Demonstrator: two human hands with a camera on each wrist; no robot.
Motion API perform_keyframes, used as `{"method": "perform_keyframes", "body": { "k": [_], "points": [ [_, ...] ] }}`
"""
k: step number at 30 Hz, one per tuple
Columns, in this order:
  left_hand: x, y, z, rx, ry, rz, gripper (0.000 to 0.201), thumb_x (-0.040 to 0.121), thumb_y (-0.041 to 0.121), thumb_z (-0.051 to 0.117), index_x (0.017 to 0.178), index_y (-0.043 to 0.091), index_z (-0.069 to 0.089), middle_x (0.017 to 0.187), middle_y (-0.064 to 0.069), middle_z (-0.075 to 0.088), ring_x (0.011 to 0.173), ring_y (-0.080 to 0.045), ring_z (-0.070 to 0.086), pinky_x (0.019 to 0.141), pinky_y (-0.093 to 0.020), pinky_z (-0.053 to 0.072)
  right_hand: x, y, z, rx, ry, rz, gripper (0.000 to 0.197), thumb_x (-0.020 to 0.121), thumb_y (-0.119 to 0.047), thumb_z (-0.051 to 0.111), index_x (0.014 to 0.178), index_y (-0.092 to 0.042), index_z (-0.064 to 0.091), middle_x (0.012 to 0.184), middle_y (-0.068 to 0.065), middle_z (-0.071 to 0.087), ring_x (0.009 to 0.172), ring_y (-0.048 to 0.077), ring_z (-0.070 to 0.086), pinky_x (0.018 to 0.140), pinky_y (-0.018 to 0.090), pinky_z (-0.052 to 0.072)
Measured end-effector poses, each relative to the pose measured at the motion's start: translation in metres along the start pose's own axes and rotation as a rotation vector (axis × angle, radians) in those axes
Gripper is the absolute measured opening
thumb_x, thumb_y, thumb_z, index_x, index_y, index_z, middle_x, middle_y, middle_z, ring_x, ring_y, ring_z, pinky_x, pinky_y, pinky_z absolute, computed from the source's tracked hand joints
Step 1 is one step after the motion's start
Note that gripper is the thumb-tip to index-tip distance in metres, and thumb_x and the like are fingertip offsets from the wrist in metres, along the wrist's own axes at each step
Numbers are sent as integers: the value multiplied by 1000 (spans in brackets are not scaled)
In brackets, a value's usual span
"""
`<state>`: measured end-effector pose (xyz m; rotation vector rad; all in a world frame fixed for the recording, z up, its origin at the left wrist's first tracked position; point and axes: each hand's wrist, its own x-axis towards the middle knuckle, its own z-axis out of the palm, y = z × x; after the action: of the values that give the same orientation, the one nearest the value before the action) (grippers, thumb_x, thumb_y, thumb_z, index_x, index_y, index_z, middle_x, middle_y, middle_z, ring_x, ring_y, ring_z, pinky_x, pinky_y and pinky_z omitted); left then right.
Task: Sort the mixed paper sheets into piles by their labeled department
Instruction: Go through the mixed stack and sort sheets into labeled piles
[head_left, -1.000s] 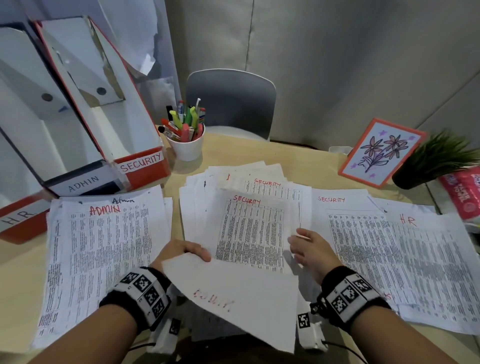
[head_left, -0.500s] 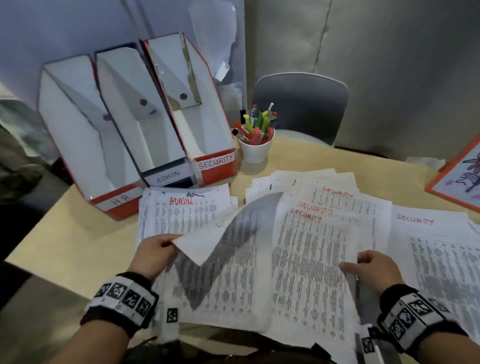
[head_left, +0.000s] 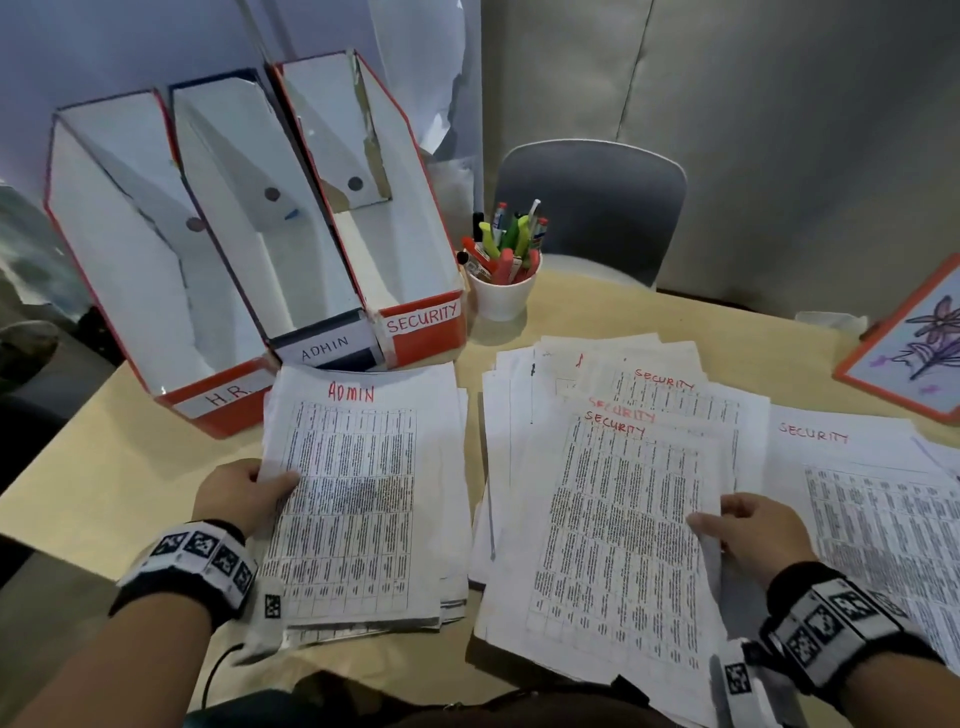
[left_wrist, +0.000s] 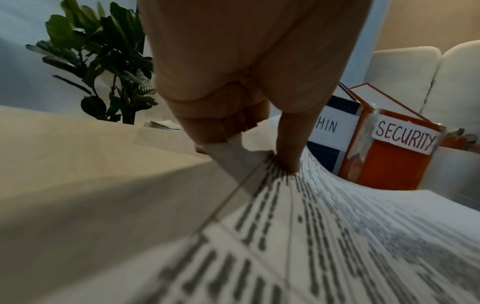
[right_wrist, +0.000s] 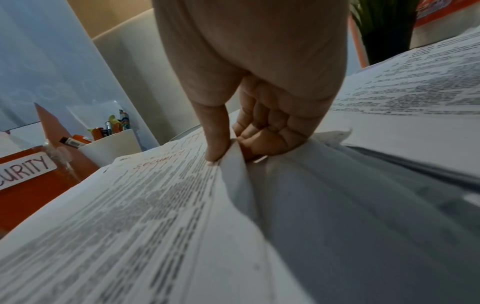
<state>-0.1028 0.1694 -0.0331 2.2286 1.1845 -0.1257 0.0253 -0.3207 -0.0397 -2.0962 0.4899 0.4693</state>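
Note:
A pile of printed sheets marked ADMIN (head_left: 363, 493) lies at the left of the table. My left hand (head_left: 244, 496) pinches the left edge of its top sheet (left_wrist: 337, 226), thumb on top and fingers beneath. In the middle lies a fanned pile marked SECURITY (head_left: 618, 509). My right hand (head_left: 748, 530) pinches the right edge of that pile's top sheet (right_wrist: 155, 205) between thumb and curled fingers. Another sheet headed SECURITY (head_left: 852, 499) lies at the right.
Three upright file boxes labelled HR (head_left: 228, 400), ADMIN (head_left: 324, 349) and SECURITY (head_left: 423, 319) stand at the back left. A white cup of pens (head_left: 501, 296) stands beside them. A grey chair (head_left: 592, 208) is behind the table, a framed flower picture (head_left: 914, 343) at far right.
My left hand carried a sheet leftward, turned it over and laid it face up on the ADMIN pile. My right hand stayed at the SECURITY pile's right edge. The head view swung left.

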Motion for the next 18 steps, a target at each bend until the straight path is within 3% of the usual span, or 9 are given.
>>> {"method": "perform_keyframes", "body": {
  "k": [2,4,7,10,11,13,15,17,18],
  "points": [
    [0,1,3,-11,-10,-15,26,85,31,69,92,6,72,74,-7,65,60,-16,56,54,-26,38,-2,-1,-1,29,-11,32,16,76,-5,76,79,-1,60,84,8,65,81,25,60,83,35,45],
    [0,2,7,-42,-9,-23,25,83,31,71,89,7,72,76,-8,66,63,-19,59,59,-28,42,-2,1,-1,61,-25,58,12,76,-5,76,78,-2,64,83,11,66,88,31,63,78,33,45],
    [1,3,9,-132,-2,-48,25,82,33,72,88,9,72,80,-10,70,71,-26,64,74,-34,49,-4,0,0,162,-47,96,20,79,1,71,97,4,63,92,11,62,99,29,59,66,24,43],
    [4,-1,10,-234,-47,-96,28,79,39,74,84,11,72,81,-10,72,76,-28,67,84,-41,53,-6,0,-1,203,-74,90,12,82,2,68,84,1,57,80,9,56,79,22,52,54,22,36],
    [5,-3,11,-252,-60,-105,31,76,43,75,81,13,72,81,-11,72,77,-29,68,84,-43,54,-3,4,-1,176,-85,75,17,81,-1,70,76,0,54,73,10,52,71,20,49,54,24,36],
    [3,-3,13,-310,-81,-114,42,70,51,78,75,10,69,71,-14,70,68,-29,65,72,-39,53,-3,5,0,167,-100,84,23,79,-5,73,71,0,52,70,12,46,65,20,45,58,27,37],
    [-2,2,19,-348,-102,-131,43,71,45,79,72,4,65,53,-12,61,53,-26,56,59,-30,46,-6,3,0,182,-98,96,21,80,0,70,71,0,51,69,12,43,62,19,44,53,20,40],
    [-7,5,28,-332,-141,-147,35,78,35,76,71,3,64,48,-6,60,47,-23,58,56,-31,49,-10,-1,-2,253,-103,100,23,82,9,64,68,1,47,63,11,43,56,20,44,42,12,40],
    [-11,7,32,-308,-154,-157,32,80,32,74,72,3,65,46,-4,61,45,-19,59,56,-31,51,-11,-1,-2,263,-100,104,21,81,10,64,68,4,48,62,13,46,57,22,49,43,11,42]
  ]
}}
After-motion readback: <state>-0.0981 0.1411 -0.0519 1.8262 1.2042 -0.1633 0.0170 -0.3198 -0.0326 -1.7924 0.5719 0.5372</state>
